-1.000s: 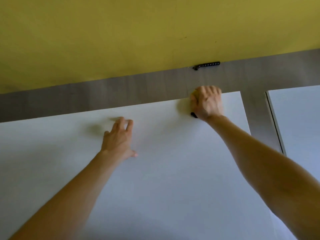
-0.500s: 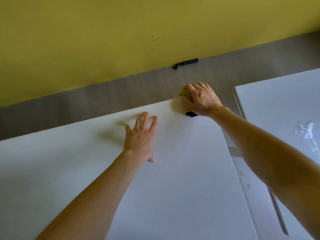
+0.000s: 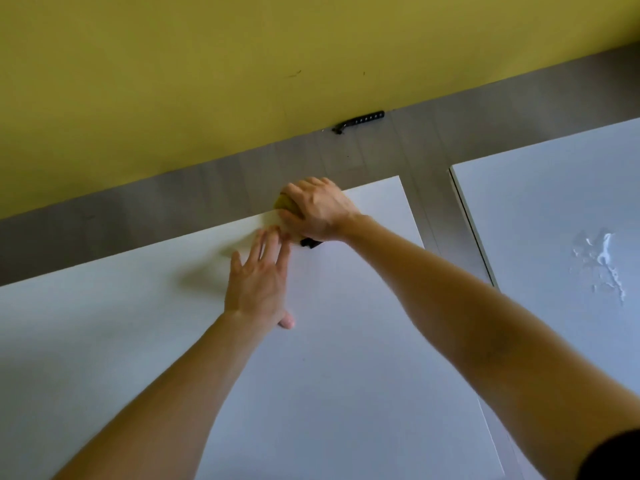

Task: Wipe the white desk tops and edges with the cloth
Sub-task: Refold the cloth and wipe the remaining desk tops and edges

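A white desk top point(image 3: 329, 358) fills the lower view. Its far edge point(image 3: 173, 252) runs from left up to the right. My right hand point(image 3: 320, 211) grips a yellow-green cloth point(image 3: 284, 203) with a black bit point(image 3: 309, 242) showing under the palm, and holds it against that far edge. Most of the cloth is hidden by the fingers. My left hand point(image 3: 259, 282) lies flat on the desk top with straight, spread fingers, its fingertips just left of the right hand.
A second white desk point(image 3: 554, 220) stands to the right across a narrow gap, with a wet smear point(image 3: 606, 265) on it. Beyond the desks lie grey wood flooring point(image 3: 138, 216), a yellow wall point(image 3: 242, 81) and a black object point(image 3: 360, 120) at the wall's foot.
My right hand has slid the cloth leftward along the far edge. My left hand has stayed flat on the desk, and the two hands are now close together. The view has shifted.
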`<state>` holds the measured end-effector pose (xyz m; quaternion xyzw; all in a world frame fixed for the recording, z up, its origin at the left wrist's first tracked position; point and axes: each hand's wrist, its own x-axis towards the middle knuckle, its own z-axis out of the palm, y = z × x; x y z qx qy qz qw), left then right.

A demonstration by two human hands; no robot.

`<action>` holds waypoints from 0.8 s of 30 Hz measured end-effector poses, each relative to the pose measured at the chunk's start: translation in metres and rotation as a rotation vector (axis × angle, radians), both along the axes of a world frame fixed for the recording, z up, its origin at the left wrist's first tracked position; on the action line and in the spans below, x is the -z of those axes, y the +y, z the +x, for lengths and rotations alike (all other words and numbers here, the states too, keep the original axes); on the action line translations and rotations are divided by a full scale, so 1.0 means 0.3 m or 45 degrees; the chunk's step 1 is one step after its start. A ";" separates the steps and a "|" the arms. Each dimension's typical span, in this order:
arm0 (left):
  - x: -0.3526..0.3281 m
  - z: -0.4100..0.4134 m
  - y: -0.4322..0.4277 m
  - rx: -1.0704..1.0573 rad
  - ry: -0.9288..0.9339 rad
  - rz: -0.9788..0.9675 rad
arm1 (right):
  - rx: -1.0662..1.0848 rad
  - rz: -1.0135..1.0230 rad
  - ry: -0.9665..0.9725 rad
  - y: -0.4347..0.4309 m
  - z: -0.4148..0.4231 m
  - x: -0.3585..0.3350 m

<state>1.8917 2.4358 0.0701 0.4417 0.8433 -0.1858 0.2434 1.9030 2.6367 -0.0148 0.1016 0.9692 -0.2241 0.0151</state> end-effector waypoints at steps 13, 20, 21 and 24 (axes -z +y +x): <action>-0.004 0.003 0.007 -0.019 0.023 0.055 | 0.270 0.151 0.043 -0.057 0.021 0.017; 0.003 -0.002 -0.001 -0.029 0.003 0.061 | 0.325 0.040 0.159 0.116 0.123 0.043; 0.005 -0.001 -0.002 -0.035 -0.003 0.058 | 0.459 0.059 0.149 0.178 0.173 0.041; 0.014 -0.003 -0.002 -0.034 -0.002 0.051 | 0.995 -0.072 0.105 0.266 0.309 0.035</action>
